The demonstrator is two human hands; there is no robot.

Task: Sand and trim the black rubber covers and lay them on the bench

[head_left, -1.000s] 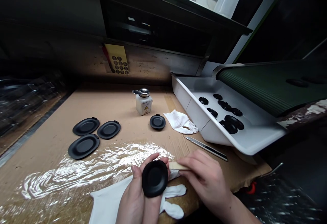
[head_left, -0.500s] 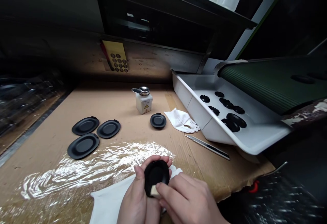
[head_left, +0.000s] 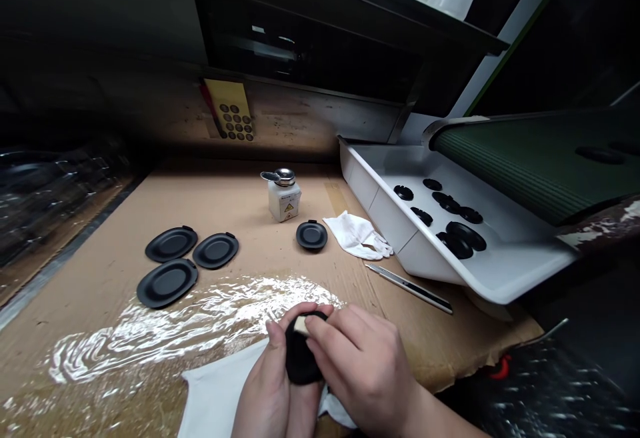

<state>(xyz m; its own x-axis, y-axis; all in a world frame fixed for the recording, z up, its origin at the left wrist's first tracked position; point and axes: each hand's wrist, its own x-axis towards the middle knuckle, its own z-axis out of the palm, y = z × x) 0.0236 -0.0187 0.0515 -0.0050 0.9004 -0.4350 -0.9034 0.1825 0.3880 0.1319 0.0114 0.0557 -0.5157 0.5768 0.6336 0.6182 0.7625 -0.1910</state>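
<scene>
My left hand (head_left: 273, 391) grips a small black oval plastic cap (head_left: 300, 361) upright near the table's front edge, thumb on its left rim. My right hand (head_left: 363, 365) covers the cap's right side and pinches a small beige block (head_left: 301, 325) against the cap's top edge. Under both hands lies a white cloth (head_left: 213, 401). Three larger black oval caps (head_left: 167, 283) rest on the cardboard to the left. One small black cap (head_left: 311, 235) sits farther back by a white glove (head_left: 356, 235).
A white solvent dispenser bottle (head_left: 284, 200) stands mid-table. A utility knife (head_left: 409, 288) lies right of centre. A white tray (head_left: 505, 271) with several black caps sits at the right under a green conveyor belt (head_left: 525, 165). Shiny plastic film (head_left: 165, 335) covers the cardboard (head_left: 225, 198).
My right hand brought the beige block from the cap's right side onto its face, then slid it from the lower edge up to the top edge. My left hand kept holding the cap.
</scene>
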